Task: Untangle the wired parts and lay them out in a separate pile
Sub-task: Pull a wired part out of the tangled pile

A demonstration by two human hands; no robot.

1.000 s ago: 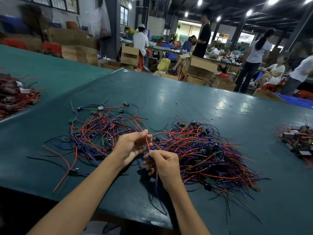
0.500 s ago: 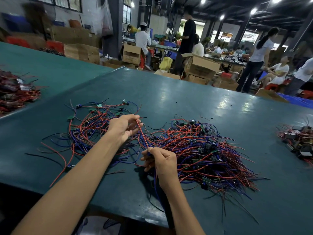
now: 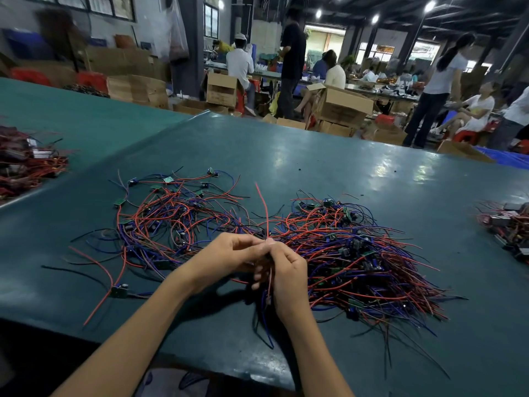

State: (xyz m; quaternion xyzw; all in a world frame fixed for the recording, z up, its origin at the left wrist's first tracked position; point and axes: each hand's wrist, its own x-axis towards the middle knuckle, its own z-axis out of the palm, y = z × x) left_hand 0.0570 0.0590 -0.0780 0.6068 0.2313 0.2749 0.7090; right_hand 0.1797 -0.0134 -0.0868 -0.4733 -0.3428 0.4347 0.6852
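far-left heap (image 3: 25, 164): a dense clump of red wires and parts on the neighbouring table, well apart from the work, so I'd judge it plays no part in this job.
loose pile (image 3: 171, 219): red and blue wired parts with small green boards, spread thin on the left. This looks like where freed pieces go, each lying open enough to pick up.
left hand (image 3: 226, 259): fingers curled, tips pinching the wire where it meets the other hand, probably to steady it while it is worked free.
held wired part (image 3: 264, 213): one red lead stands up from the pinch between the hands. Darker leads trail down below them toward the table edge.
right hand (image 3: 286, 273): curled round the lower leads, thumb up against the left hand's fingertips. The small board itself is hidden.
tangled heap (image 3: 366, 259): thick and matted, just right of the hands and touching them, so the next piece is within reach.
far-right heap (image 3: 509, 224): another clump at the table's edge, well apart.
table (image 3: 315, 156): dark green and glossy.
progress: the heap outweighs the pile, so much seems left.
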